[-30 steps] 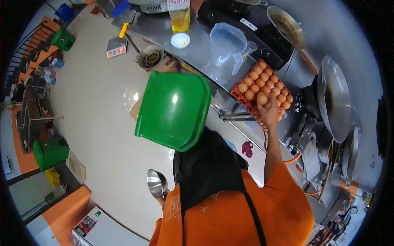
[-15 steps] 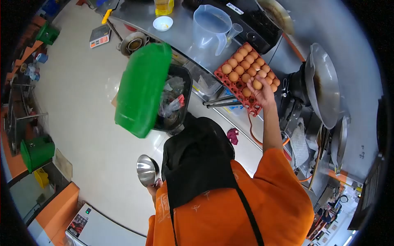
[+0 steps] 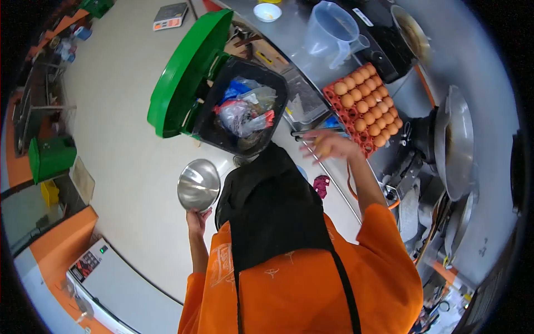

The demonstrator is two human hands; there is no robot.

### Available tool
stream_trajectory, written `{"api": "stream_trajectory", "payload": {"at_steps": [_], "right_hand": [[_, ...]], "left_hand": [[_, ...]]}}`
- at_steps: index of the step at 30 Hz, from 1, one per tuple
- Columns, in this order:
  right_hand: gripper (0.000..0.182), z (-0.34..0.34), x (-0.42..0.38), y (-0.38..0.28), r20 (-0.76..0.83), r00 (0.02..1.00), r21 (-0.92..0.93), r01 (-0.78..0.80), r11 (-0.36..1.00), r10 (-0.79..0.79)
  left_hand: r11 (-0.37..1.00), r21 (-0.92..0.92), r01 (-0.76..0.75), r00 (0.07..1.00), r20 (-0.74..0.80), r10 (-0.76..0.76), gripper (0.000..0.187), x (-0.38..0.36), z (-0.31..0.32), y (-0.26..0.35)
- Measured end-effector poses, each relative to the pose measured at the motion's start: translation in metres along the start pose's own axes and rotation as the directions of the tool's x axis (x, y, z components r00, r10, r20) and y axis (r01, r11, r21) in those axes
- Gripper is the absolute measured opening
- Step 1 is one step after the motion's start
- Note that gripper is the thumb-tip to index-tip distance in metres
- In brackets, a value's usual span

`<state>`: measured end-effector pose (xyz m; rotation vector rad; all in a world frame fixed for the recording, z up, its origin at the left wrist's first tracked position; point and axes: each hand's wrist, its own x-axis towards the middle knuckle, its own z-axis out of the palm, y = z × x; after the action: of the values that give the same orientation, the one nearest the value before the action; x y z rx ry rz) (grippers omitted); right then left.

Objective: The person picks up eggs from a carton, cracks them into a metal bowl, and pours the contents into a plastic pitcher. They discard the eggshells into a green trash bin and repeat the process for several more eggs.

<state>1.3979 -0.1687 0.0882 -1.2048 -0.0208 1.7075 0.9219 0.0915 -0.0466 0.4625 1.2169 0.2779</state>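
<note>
A shiny metal mixing bowl is gripped at its lower rim by my left hand, out over the floor on the left. My right hand, smeared by motion, is just left of the egg tray's near corner. A yellowish-brown egg shows blurred among its fingers. The red egg tray lies on the counter edge, with brown eggs in many cups and some cups bare. Left of my right hand stands a black-bodied bin with its green lid raised and plastic bags inside.
A clear measuring jug and a small white bowl stand on the steel counter. Woks line the right side. A scale appears at upper left, a white appliance at lower left.
My right hand has left the tray, moving left and down with an egg. My left hand has lifted the bowl into fuller view. The view has shifted, showing more of the bin's inside.
</note>
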Motion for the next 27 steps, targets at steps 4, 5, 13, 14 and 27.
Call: {"api": "stream_trajectory", "payload": {"at_steps": [4,5,13,14,27], "right_hand": [[0.072,0.030,0.040,0.055,0.061,0.917,-0.677,-0.253,0.692,0.394],[0.073,0.048,0.035,0.039,0.001,0.919,-0.708,-0.277,0.649,0.393],[0.036,0.054,0.018,-0.022,-0.130,0.986,-0.503,0.022,0.864,-0.101],[0.030,0.042,0.046,-0.012,-0.207,0.929,-0.574,0.140,0.807,-0.308],[0.016,0.047,0.172,-0.051,-0.405,0.122,-0.773,0.484,0.411,-0.906]], "left_hand": [[0.978,0.200,-0.058,0.998,0.047,0.049,0.056,-0.007,0.039,0.021],[0.964,0.255,-0.080,0.997,0.040,0.072,0.060,-0.015,0.057,0.030],[0.899,0.386,-0.206,0.976,0.148,0.160,0.061,-0.005,0.133,0.054],[0.892,0.384,-0.237,0.966,0.187,0.177,0.061,0.000,0.147,0.056],[0.995,-0.024,-0.102,0.971,0.217,0.104,0.061,0.034,0.265,0.077]]}}
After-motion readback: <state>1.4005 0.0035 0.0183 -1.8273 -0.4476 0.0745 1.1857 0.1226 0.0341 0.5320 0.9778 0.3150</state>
